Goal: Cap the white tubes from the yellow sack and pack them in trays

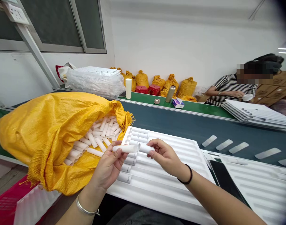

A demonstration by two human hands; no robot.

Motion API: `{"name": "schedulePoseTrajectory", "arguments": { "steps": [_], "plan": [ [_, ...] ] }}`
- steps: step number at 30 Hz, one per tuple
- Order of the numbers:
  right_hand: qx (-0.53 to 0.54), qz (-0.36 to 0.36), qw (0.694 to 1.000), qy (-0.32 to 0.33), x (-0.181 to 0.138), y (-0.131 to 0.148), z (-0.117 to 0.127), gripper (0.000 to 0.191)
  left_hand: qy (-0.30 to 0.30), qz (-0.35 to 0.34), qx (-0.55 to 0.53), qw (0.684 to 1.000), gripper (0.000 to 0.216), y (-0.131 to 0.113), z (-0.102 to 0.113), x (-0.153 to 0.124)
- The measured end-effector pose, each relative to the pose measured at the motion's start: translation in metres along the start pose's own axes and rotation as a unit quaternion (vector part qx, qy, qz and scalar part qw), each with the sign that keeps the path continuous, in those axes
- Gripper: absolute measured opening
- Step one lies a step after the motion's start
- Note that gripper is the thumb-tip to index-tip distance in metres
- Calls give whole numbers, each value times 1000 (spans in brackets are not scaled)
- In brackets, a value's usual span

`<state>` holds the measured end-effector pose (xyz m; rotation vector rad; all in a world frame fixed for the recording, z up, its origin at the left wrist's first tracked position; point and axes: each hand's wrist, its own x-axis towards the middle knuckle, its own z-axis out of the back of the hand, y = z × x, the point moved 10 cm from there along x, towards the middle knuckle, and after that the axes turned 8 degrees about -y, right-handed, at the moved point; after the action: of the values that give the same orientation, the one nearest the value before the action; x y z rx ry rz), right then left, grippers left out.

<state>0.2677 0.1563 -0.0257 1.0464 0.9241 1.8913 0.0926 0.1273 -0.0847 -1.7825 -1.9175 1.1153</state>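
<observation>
My left hand [113,165] is closed around a white tube [124,149], held nearly level. My right hand [165,156] pinches the far end of a second white tube [145,148]. The two tubes meet or overlap end to end between my hands; whether one is inside the other I cannot tell. Beneath them lies a white grooved tray [166,184], with several tubes bearing small dark print [124,177] along its left side. To the left, a yellow woven sack [63,115] lies open, and loose white tubes [96,140] spill from its mouth.
A dark conveyor belt [161,120] runs behind the tray, carrying several tubes [224,144] on the right. A black phone-like slab [225,179] lies beside a second tray [257,187]. Across the belt stand a flask [170,93], a tissue pack [178,103] and a seated co-worker [224,89] near stacked trays [260,114].
</observation>
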Motion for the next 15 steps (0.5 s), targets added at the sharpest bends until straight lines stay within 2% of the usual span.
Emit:
{"name": "schedulePoseTrajectory", "arguments": {
  "steps": [2, 4, 7, 9, 12, 15],
  "plan": [
    [22, 39, 999, -21, -4, 17, 12, 22, -1, -6, 33, 999, 40, 4, -1, 0],
    [-42, 112, 992, -33, -8, 36, 22, 25, 7, -32, 120, 992, 39, 4, -1, -1],
    [-117, 218, 969, -6, -12, 56, 28, 34, 47, -71, 291, 953, 40, 3, -4, -4],
    [-127, 244, 961, 20, -12, 59, 30, 37, 93, -68, 359, 926, 41, 6, -9, -9],
    [-124, 260, 956, 56, -13, 62, 29, 38, 160, -47, 407, 898, 40, 11, -20, -19],
    [-131, 273, 950, 78, -19, 67, 22, 37, 193, -58, 446, 872, 39, 12, -30, -27]
  ]
}}
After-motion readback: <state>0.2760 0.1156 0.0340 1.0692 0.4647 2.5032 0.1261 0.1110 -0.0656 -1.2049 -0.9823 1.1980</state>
